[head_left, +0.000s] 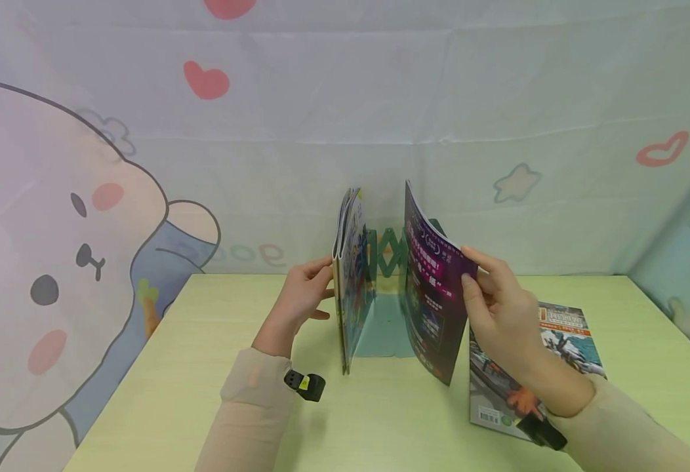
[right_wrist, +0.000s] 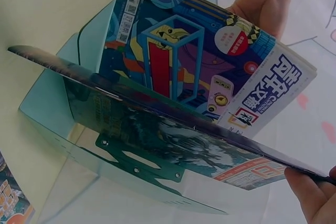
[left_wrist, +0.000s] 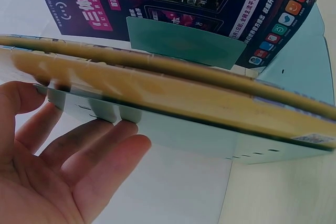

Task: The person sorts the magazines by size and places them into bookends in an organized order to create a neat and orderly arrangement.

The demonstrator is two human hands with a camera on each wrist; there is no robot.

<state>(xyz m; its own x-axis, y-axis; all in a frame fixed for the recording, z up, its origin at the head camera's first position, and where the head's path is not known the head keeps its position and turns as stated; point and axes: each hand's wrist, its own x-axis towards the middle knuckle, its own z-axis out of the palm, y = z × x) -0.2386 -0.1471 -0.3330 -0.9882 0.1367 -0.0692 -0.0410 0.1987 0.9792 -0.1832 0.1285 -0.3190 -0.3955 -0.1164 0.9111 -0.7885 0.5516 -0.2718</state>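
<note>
A green bookend with a crossed folding lattice stands on the table. A few thin magazines stand upright at its left side, the inner one with a colourful cover. My left hand touches the outer left side there, fingers extended against the bookend's side plate. My right hand pinches the near upper edge of a dark purple magazine between thumb and fingers. That magazine is upright and slightly bowed, its lower part inside the bookend's right side.
Another magazine lies flat on the pale yellow table, partly under my right forearm. Behind the table hangs a cloth backdrop with a cartoon animal and hearts. A black strap device sits on each wrist.
</note>
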